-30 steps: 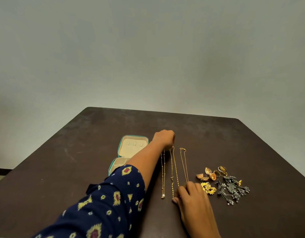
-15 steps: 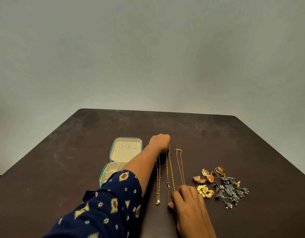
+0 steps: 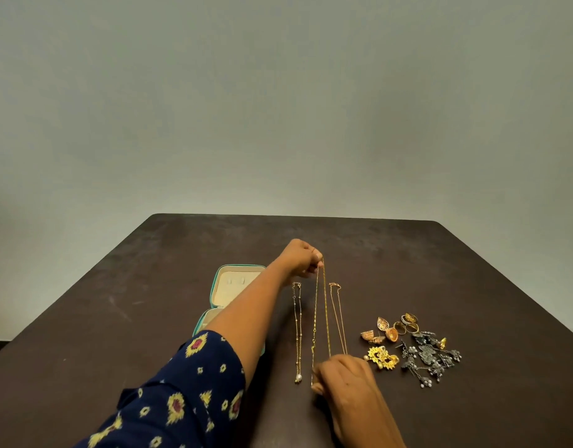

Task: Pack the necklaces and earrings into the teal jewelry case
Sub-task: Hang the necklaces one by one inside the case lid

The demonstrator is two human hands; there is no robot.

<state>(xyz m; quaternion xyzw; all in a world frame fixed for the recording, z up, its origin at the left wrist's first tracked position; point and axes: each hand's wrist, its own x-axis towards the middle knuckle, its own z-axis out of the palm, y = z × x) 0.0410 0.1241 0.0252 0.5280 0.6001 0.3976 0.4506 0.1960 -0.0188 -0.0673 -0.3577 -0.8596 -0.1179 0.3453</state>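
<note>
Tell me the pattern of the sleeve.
Navy sleeve with yellow flowers, red centres; head view.

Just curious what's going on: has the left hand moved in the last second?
Yes: the left hand, pinching the middle necklace, has risen upward past the teal case and its far rim.

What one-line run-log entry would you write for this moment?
left hand: pinches far end of middle gold chain necklace | right hand: holds its near end | teal jewelry case: open, necklace not yet packed
</note>
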